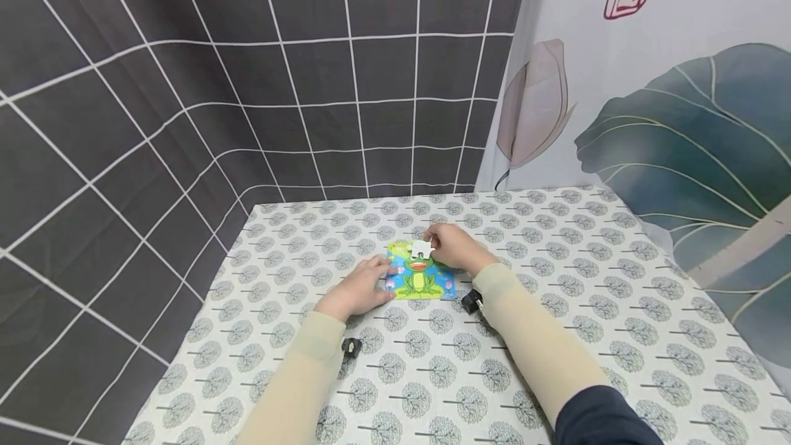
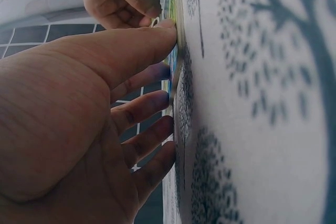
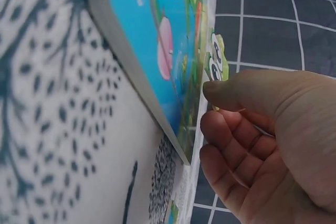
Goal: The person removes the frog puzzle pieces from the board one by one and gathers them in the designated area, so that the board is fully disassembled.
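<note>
A frog jigsaw puzzle lies flat on the tablecloth, with a green frog on a blue ground. Between thumb and fingers, my right hand pinches a puzzle piece over the puzzle's upper part. In the right wrist view, frog eyes show on that piece, which stands tilted up from the board. My left hand rests at the puzzle's left edge. Its thumb and spread fingers touch the board's edge in the left wrist view.
A white tablecloth with grey trees covers the table. A small colourful piece lies beyond the puzzle in the right wrist view. Dark gridded cloth hangs behind and left; a leaf-printed curtain hangs at the right.
</note>
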A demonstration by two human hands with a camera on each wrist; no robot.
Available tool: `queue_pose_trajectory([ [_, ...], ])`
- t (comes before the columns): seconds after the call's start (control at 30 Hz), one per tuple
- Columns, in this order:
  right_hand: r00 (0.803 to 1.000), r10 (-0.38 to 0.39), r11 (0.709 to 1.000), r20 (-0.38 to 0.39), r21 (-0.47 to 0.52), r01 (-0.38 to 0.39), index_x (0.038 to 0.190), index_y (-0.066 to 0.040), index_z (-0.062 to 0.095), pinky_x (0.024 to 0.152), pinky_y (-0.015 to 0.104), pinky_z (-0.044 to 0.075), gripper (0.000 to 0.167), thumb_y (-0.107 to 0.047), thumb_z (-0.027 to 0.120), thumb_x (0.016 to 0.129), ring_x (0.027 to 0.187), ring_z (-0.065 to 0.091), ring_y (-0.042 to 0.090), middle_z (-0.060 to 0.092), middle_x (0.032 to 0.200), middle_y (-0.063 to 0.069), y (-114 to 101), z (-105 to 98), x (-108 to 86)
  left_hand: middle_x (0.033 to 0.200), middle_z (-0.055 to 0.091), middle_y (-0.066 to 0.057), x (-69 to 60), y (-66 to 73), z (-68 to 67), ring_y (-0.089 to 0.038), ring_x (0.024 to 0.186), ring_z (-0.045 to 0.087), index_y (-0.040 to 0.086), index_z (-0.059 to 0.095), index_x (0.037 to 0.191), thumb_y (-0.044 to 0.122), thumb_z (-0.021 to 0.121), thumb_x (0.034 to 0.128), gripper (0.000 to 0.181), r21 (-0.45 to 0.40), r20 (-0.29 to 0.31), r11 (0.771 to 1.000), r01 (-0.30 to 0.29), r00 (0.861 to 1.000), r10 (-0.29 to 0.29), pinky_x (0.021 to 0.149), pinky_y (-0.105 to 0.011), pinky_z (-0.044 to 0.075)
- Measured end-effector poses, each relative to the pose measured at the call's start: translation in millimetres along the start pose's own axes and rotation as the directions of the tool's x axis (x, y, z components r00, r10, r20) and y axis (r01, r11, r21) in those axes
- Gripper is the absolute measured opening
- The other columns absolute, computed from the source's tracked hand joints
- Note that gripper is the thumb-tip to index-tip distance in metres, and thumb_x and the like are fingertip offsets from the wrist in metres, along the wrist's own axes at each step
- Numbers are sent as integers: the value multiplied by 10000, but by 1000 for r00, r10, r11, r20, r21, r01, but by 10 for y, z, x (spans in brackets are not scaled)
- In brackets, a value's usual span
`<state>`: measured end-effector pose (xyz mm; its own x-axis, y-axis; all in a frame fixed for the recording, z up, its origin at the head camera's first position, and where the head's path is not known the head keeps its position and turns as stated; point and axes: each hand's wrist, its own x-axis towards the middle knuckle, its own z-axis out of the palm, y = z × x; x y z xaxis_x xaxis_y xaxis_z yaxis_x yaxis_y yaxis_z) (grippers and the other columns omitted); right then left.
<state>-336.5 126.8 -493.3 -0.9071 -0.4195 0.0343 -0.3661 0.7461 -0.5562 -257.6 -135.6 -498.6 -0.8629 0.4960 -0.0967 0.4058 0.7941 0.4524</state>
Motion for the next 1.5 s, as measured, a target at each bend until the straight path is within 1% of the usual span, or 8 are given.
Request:
queue_pose_trajectory([
  [0.13, 1000, 3, 1000, -20, 26, -2, 1191, -14, 717, 781, 342, 541, 337, 25, 731, 857, 806, 578, 170, 640, 885, 18, 10, -36, -67, 1647, 388, -40, 0, 1, 11, -292, 1511, 340, 197, 525, 1549, 370, 736, 973, 637, 2, -3, 1000, 0, 1000, 0, 1237, -534, 306],
  [0.27, 999, 8, 999, -41, 38, -6, 1198, -11, 717, 723, 333, 552, 351, 23, 738, 850, 779, 585, 168, 644, 882, 19, -3, -92, -144, 1644, 391, -48, 4, -4, 20, -297, 1512, 340, 191, 528, 1545, 363, 735, 977, 629, 6, -1, 1000, -8, 1000, 8, 1238, -527, 307],
  [0.37, 998, 6, 1000, -61, 29, -4, 1203, -18, 716, 695, 329, 552, 351, 14, 729, 854, 772, 587, 168, 645, 887, 17, -2, -133, -193, 1649, 385, -51, 2, 0, 16, -300, 1517, 333, 192, 524, 1548, 360, 734, 978, 630, 3, 1, 1000, -8, 1000, 8, 1240, -528, 302],
  [0.57, 996, 8, 999, -88, 54, -3, 1217, -23, 708, 727, 334, 563, 371, -6, 734, 847, 810, 604, 173, 656, 927, 20, 63, -214, -282, 1663, 364, -50, -5, 17, 5, -299, 1521, 323, 189, 515, 1555, 364, 735, 976, 643, 0, 7, 1000, -1, 1000, 1, 1246, -529, 287],
  [0.73, 995, 27, 996, -99, 91, -18, 1238, -27, 702, 746, 351, 567, 371, -26, 744, 869, 820, 606, 186, 651, 943, 30, 152, -279, -359, 1664, 365, -60, -5, 23, 3, -305, 1525, 318, 190, 520, 1551, 367, 735, 975, 640, 0, 2, 1000, -3, 1000, 3, 1249, -533, 278],
  [1.0, 991, 70, 988, -118, 144, -53, 1252, -36, 701, 798, 350, 575, 340, -37, 738, 914, 887, 623, 197, 673, 980, 32, 340, -375, -465, 1652, 384, -57, 3, 16, 8, -306, 1513, 339, 194, 525, 1548, 360, 735, 977, 630, 9, -7, 1000, -4, 1000, 4, 1242, -532, 295],
  [1.23, 983, 114, 983, -144, 162, -91, 1248, -16, 697, 774, 379, 558, 326, -40, 734, 925, 891, 611, 235, 670, 988, 66, 485, -511, -553, 1655, 380, -42, 3, -2, 11, -290, 1513, 340, 211, 520, 1553, 369, 738, 973, 640, 15, -5, 1000, 4, 1000, -4, 1242, -523, 297],
  [1.5, 979, 156, 975, -132, 178, -131, 1245, -6, 699, 748, 361, 570, 320, -17, 735, 927, 910, 611, 249, 670, 1017, 88, 684, -599, -634, 1653, 385, -44, -14, 17, 1, -290, 1513, 341, 213, 530, 1547, 363, 744, 972, 632, 6, -5, 1000, 5, 1000, -5, 1243, -526, 293],
])
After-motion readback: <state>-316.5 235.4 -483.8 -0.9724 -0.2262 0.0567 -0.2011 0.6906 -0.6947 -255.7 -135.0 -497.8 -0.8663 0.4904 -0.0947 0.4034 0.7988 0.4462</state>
